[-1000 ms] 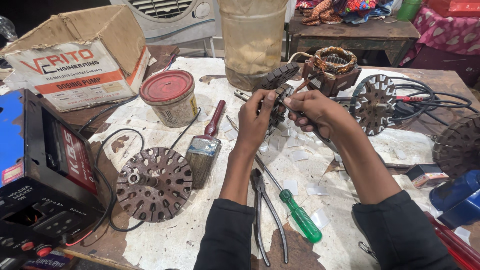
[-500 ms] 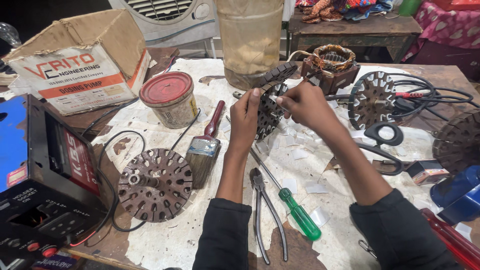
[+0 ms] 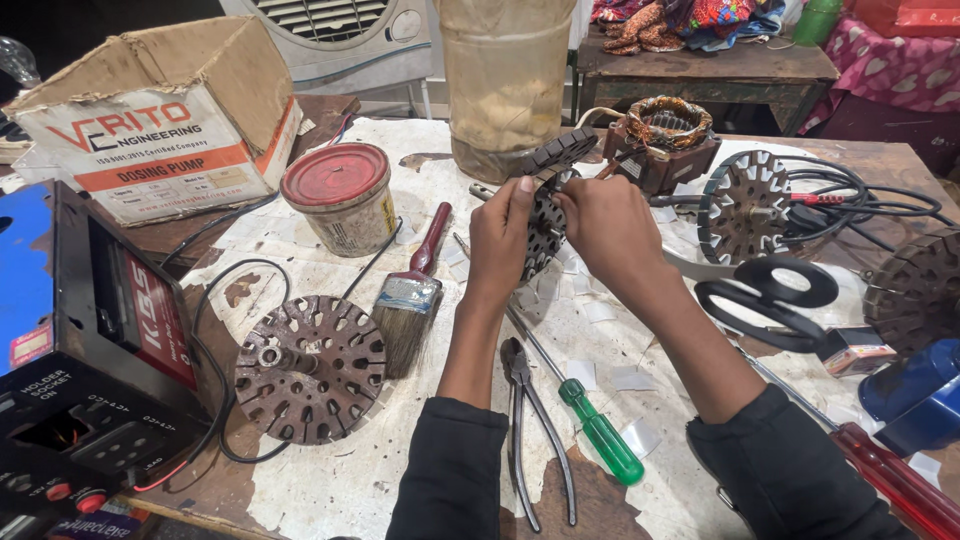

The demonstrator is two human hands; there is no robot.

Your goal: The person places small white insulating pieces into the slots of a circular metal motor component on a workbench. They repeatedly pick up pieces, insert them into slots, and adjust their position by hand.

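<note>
Both hands hold a dark slotted metal stator core (image 3: 545, 232) upright above the table's middle. My left hand (image 3: 502, 235) grips its left side with the thumb up by the rim. On the right side, my right hand (image 3: 612, 232) is closed over it. Below the hands lie a green-handled screwdriver (image 3: 590, 425) and a pair of pliers (image 3: 528, 420). Small white paper slips (image 3: 580, 372) are scattered on the worn white tabletop (image 3: 340, 470).
A second stator disc (image 3: 310, 368) with a shaft lies front left, beside a paintbrush (image 3: 412, 295) and a red-lidded tin (image 3: 338, 198). Black scissors (image 3: 768, 298), further stators (image 3: 745, 205), cables and a copper winding (image 3: 668, 125) crowd the right. A cardboard box (image 3: 160, 120) and a black machine (image 3: 80, 350) stand left.
The hands and the stator core have shifted slightly left and lower. The core has turned more upright and edge-on between the hands. Scissors now lie uncovered at the right.
</note>
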